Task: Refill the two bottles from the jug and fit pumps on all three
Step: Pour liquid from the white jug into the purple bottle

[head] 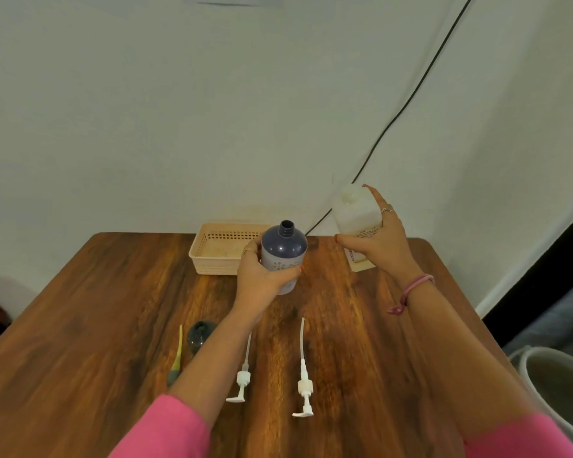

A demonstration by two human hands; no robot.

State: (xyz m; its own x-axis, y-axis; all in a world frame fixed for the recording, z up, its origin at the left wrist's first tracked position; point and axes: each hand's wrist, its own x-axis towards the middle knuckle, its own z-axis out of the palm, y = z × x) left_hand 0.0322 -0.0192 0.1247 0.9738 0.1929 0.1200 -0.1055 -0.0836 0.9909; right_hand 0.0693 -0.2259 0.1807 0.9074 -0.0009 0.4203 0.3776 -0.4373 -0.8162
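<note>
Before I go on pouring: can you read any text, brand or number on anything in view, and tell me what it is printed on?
Jug in the right hand: a label with dark print running sideways; one larger word seems to begin "BIO", the rest too blurred to read.
Blue bottle in the left hand: only a pale dotted pattern, no readable words.
Pumps, basket: no text visible.

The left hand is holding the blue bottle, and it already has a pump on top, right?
Not quite. The left hand does hold the blue bottle, but the head view shows its neck open with no pump on it. Two white pumps lie on the table.
</note>
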